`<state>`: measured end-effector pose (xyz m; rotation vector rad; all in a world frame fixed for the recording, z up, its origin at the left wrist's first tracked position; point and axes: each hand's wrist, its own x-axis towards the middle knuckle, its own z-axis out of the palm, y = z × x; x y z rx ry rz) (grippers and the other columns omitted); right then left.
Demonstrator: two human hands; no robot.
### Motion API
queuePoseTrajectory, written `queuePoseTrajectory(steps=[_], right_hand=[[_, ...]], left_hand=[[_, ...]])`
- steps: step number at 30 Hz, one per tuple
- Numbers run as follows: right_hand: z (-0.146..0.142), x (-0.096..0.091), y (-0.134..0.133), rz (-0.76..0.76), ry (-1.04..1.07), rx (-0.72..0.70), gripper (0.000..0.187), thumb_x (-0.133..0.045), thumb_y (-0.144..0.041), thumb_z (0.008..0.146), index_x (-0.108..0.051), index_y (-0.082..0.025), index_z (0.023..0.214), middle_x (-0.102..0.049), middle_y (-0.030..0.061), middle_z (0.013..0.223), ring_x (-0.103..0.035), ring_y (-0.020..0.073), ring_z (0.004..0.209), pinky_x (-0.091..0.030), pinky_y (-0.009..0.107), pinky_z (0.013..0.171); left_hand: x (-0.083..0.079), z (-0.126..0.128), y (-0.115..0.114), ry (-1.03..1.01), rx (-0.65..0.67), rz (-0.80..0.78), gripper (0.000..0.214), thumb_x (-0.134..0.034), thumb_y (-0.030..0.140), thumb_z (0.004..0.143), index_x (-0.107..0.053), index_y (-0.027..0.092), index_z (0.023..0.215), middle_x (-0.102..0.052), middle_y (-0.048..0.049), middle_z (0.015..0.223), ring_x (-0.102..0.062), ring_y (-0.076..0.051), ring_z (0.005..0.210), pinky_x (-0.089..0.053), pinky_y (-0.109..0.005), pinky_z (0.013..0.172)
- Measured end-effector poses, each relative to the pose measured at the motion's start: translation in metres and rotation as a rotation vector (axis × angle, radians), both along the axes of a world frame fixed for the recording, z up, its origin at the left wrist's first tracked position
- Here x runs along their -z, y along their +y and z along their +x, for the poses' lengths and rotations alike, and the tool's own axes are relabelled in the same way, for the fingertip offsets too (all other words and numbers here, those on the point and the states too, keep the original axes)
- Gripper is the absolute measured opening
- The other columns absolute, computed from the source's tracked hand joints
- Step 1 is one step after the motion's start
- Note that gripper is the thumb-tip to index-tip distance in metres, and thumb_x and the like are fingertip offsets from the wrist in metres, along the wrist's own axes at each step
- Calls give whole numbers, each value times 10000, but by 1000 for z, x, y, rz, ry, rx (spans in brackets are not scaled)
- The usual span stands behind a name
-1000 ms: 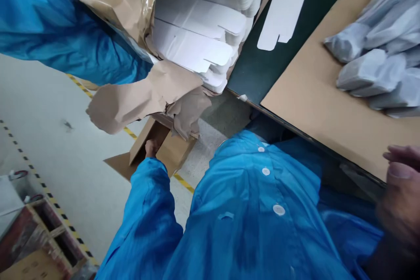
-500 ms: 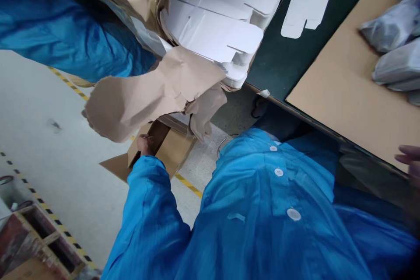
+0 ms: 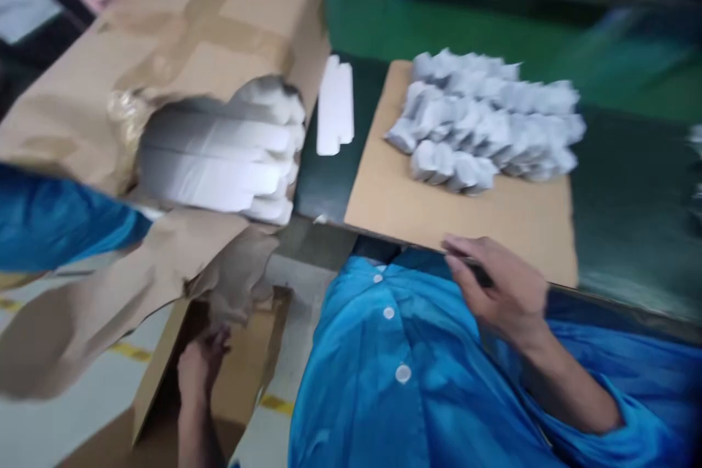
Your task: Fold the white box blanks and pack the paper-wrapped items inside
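Head view: our left hand sat low inside floor carton, grasp we could not tell; right hand lay loose, empty, on cardboard sheet edge, pouches farther ahead.

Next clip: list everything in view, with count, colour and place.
wrapped bundle: one, brown paper, torn open, at left
flat cartons: a stack, white, inside the bundle
loose carton: one, white, on the table
table: one, dark green
cardboard sheet: one, brown, on the table's near edge
pouches: a pile, grey-white, on the sheet
box: one, brown, on the floor
sleeve: one, blue, another person's, far left
coat: blue, the person's own
left hand: at the box
right hand: on the sheet's near edge
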<state>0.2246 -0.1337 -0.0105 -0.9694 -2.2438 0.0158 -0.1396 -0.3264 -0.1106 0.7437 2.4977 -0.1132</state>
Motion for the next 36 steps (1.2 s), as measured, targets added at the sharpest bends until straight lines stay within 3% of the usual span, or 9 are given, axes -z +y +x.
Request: queuePoseTrajectory(steps=[3,7,11,15,20,25,31,34,36], right_hand=[[7,-6,10,1,113,-47,259,-622,-105,905,-665,-192,1146,-778,78,920,-744,190,769,-610,318,707],[30,-10,12,-27,207,-87,333,-617,-65,887,-653,-185,1196,-768,79,914,-735,187,772,-607,319,697],[53,-8,12,-58,290,-121,374,-618,-31,871,-639,-167,1218,-759,84,938,-731,187,818,-605,319,734],[72,-1,14,-62,387,-68,369,-615,-21,870,-643,-157,1211,-756,91,952,-730,190,840,-604,324,754],[91,2,18,-66,445,-38,410,-602,-22,872,-638,-177,1249,-750,82,944,-723,189,815,-603,330,723],[88,-7,25,-142,522,-52,339,-585,-75,897,-677,-219,1190,-758,60,902,-730,190,767,-609,317,691],[29,-15,51,-738,834,-107,751,-610,-422,942,-254,-195,1563,-495,194,1493,-610,253,1258,-580,369,927],[21,-18,68,-825,916,-63,562,-544,-405,971,-422,-154,1458,-642,153,1311,-653,241,1137,-555,367,925],[34,-24,76,-892,818,-119,353,-528,-345,974,-593,-146,1259,-717,87,1101,-674,215,975,-555,336,844]], left_hand=[[-29,74,44,-243,296,274,252,-577,413,934,-713,275,773,-748,21,831,-732,-197,835,-595,-292,768],[-79,136,164,-116,563,846,377,-491,441,971,-664,247,1243,-691,-77,1296,-652,-238,1194,-495,-376,1061],[-115,135,315,243,510,665,674,-526,445,961,-355,94,1510,-490,-232,1489,-535,-355,1324,-458,-494,1082],[-118,136,382,361,481,523,541,-604,389,936,-489,126,1394,-583,-198,1349,-614,-326,1182,-520,-534,976],[-112,146,382,427,520,447,394,-612,391,938,-581,165,1259,-613,-107,1263,-631,-233,1086,-559,-453,905],[-139,143,361,510,516,550,344,-549,346,972,-603,132,1235,-681,-121,1130,-673,-234,1005,-563,-442,872],[-119,220,254,438,848,898,387,-428,247,982,-611,180,1317,-779,-122,990,-746,-195,788,-577,-275,726],[-104,249,201,256,1255,1269,383,-560,222,940,-607,195,1319,-771,-117,1090,-755,-223,937,-608,-293,819],[-112,243,186,103,1273,1345,463,-628,218,908,-570,244,1367,-746,-92,1183,-733,-221,1035,-600,-308,899]])
